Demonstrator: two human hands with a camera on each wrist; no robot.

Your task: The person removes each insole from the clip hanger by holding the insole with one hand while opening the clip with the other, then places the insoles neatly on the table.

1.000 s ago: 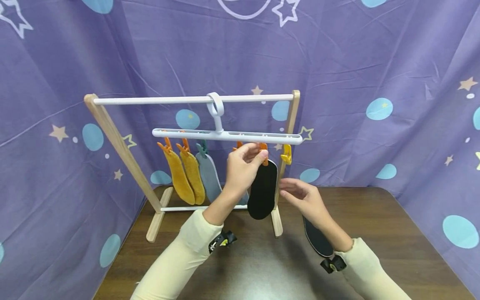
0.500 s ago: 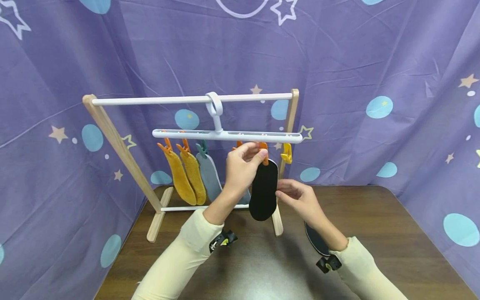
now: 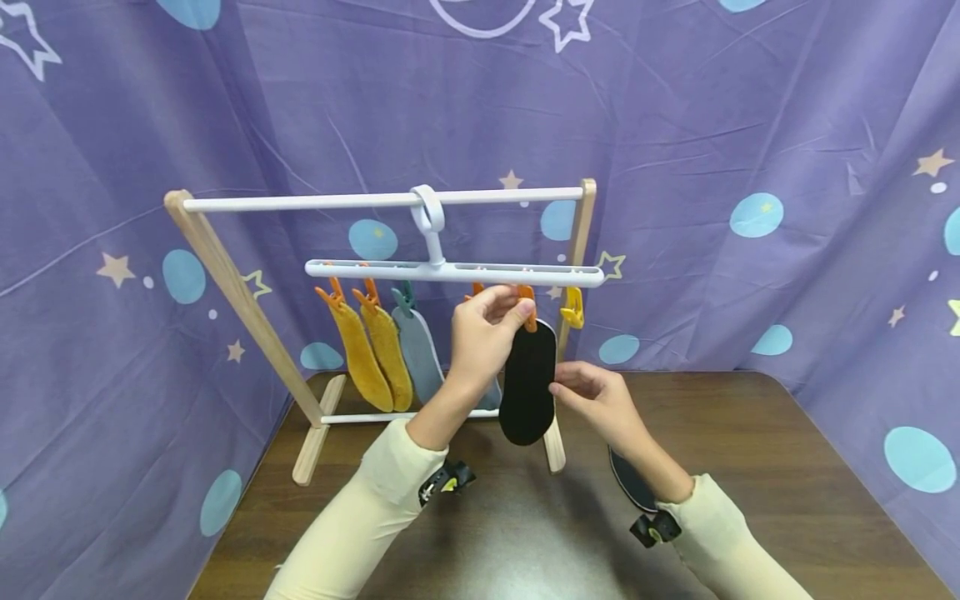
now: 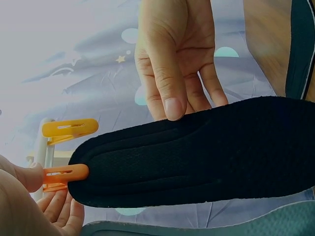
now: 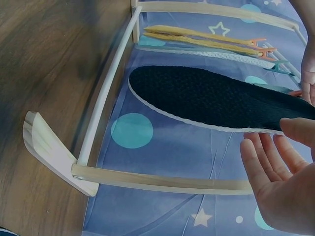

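Observation:
A black insole hangs toe-down from an orange clothespin near the right end of a white hanger. My left hand pinches that clothespin between thumb and fingers. With thumb on the near face and fingers behind, my right hand pinches the insole's right edge; the left wrist view shows the thumb tip at the edge. Left of them hang two yellow insoles and a grey-blue insole. Another grey-blue insole is mostly hidden behind my left hand.
A wooden rack with a white top bar carries the hanger. One yellow clothespin hangs at the right end without an insole. A second black insole lies on the brown table, partly under my right forearm.
My right hand has moved left to the black insole's edge and taken hold there. The insole has shifted slightly; my left hand has stayed at the orange clothespin.

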